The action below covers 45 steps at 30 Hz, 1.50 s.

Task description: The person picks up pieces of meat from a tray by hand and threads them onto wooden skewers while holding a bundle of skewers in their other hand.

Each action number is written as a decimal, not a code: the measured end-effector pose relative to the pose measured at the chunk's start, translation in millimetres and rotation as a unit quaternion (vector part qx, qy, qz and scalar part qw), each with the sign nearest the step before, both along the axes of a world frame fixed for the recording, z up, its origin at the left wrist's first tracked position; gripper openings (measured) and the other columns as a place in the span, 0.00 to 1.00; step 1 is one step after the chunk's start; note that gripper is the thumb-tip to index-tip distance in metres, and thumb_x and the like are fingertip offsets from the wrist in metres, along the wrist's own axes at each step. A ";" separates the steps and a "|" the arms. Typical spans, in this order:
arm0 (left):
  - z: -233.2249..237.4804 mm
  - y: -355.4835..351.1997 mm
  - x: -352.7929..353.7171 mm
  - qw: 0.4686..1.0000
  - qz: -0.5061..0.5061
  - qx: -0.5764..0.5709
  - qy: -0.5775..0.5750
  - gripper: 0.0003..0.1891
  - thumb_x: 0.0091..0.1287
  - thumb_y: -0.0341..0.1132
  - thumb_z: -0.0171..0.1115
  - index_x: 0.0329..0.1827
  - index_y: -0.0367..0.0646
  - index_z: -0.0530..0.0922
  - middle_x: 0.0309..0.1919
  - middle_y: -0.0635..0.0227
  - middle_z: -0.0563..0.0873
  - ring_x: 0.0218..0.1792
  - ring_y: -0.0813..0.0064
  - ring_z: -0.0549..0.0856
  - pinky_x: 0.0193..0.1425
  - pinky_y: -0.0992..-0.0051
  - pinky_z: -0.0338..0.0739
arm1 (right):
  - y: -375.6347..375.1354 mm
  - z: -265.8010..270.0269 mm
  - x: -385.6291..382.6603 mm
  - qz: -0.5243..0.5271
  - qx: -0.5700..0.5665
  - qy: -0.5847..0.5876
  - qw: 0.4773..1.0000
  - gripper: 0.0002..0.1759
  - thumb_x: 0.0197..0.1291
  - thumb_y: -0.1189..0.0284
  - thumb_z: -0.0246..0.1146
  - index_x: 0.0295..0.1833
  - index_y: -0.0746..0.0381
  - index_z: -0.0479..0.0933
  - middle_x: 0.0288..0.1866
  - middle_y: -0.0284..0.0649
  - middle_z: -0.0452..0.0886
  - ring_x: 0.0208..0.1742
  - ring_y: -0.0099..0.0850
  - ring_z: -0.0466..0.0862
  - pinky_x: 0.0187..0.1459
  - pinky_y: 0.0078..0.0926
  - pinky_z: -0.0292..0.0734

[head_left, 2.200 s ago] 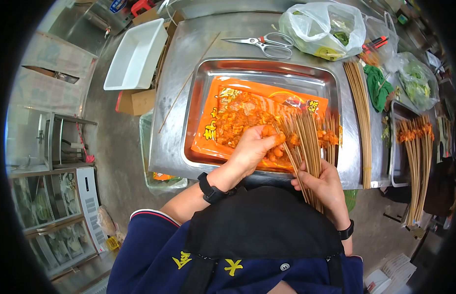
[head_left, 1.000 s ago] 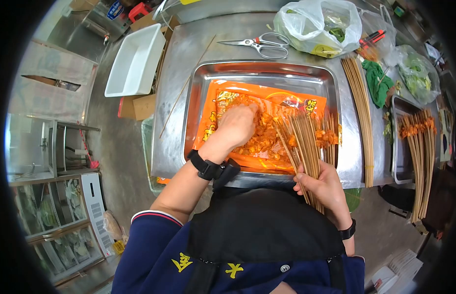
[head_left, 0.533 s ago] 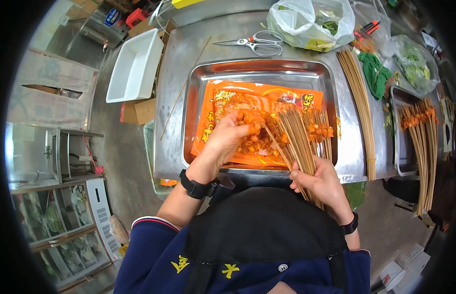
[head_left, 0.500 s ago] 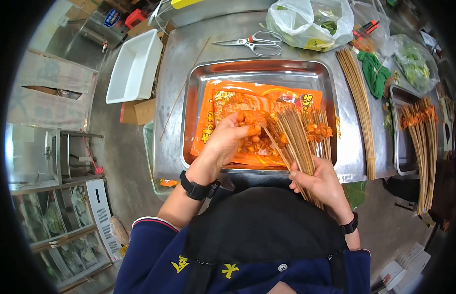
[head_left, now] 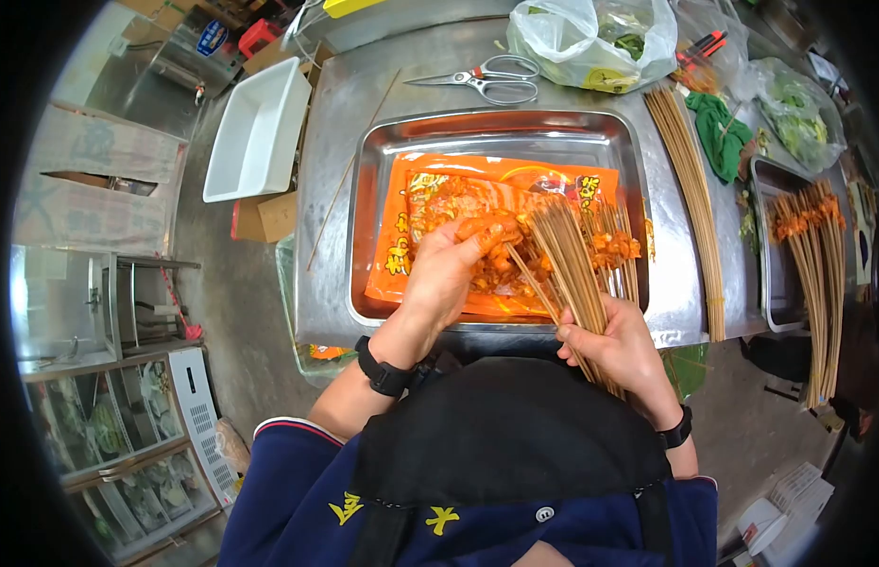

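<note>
Evidently, in the head view, the right hand [head_left: 611,346] is closed around the lower part of a skewer bundle [head_left: 570,260], probably to leave the upper ends free. One stick angles out toward the left hand [head_left: 449,269], whose fingers look pinched on a sauce-coated piece [head_left: 496,230] near its tip. Beneath, more coated pieces [head_left: 501,274] lie on or in an orange bag [head_left: 394,210] inside the metal tray [head_left: 362,198], presumably to contain drips.
</note>
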<state>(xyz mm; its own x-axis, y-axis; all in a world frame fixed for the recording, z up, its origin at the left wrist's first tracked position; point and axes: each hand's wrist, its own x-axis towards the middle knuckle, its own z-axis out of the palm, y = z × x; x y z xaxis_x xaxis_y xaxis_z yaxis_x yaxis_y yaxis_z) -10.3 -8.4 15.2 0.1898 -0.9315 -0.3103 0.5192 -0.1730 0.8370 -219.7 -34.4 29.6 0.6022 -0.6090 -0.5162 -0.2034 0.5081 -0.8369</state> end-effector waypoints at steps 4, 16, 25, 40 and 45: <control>-3.5 2.1 -3.2 0.999 0.031 0.011 0.021 0.10 0.61 0.29 0.58 0.44 0.36 0.77 0.39 0.67 0.83 0.34 0.81 0.79 0.38 0.80 0.74 | 1.1 -0.6 1.9 -0.009 -0.001 0.005 1.000 0.05 0.53 0.79 0.60 0.36 0.68 0.72 0.26 0.34 0.76 0.24 0.20 0.78 0.25 0.16 0.74; -6.9 1.4 -27.5 0.997 -0.028 0.021 0.066 0.18 0.58 0.26 0.60 0.51 0.35 0.69 0.38 0.64 0.81 0.34 0.79 0.80 0.38 0.80 0.75 | 3.1 1.2 1.4 -0.038 -0.027 0.030 0.998 0.05 0.54 0.79 0.59 0.36 0.68 0.72 0.27 0.35 0.76 0.25 0.21 0.79 0.26 0.16 0.75; -24.5 -14.3 -40.9 1.000 0.003 -0.003 0.004 0.18 0.57 0.26 0.59 0.50 0.36 0.68 0.41 0.65 0.79 0.38 0.79 0.79 0.43 0.79 0.75 | 3.1 17.5 -6.2 0.034 -0.138 0.059 0.988 0.11 0.59 0.73 0.55 0.44 0.69 0.71 0.32 0.40 0.77 0.32 0.25 0.80 0.33 0.19 0.76; -20.2 0.0 -14.7 0.997 -0.045 0.024 0.054 0.08 0.62 0.33 0.56 0.40 0.38 0.76 0.27 0.70 0.81 0.27 0.84 0.79 0.28 0.84 0.72 | 1.9 1.0 2.4 0.000 0.018 0.016 1.000 0.11 0.59 0.74 0.55 0.44 0.72 0.72 0.38 0.43 0.79 0.37 0.26 0.81 0.37 0.20 0.78; -17.8 2.6 -9.8 0.997 -0.049 0.041 0.046 0.07 0.62 0.32 0.56 0.39 0.38 0.77 0.28 0.68 0.82 0.27 0.83 0.79 0.28 0.84 0.73 | 3.7 0.5 3.6 -0.052 0.029 0.012 0.998 0.11 0.58 0.77 0.56 0.45 0.71 0.70 0.35 0.43 0.79 0.34 0.25 0.81 0.34 0.18 0.79</control>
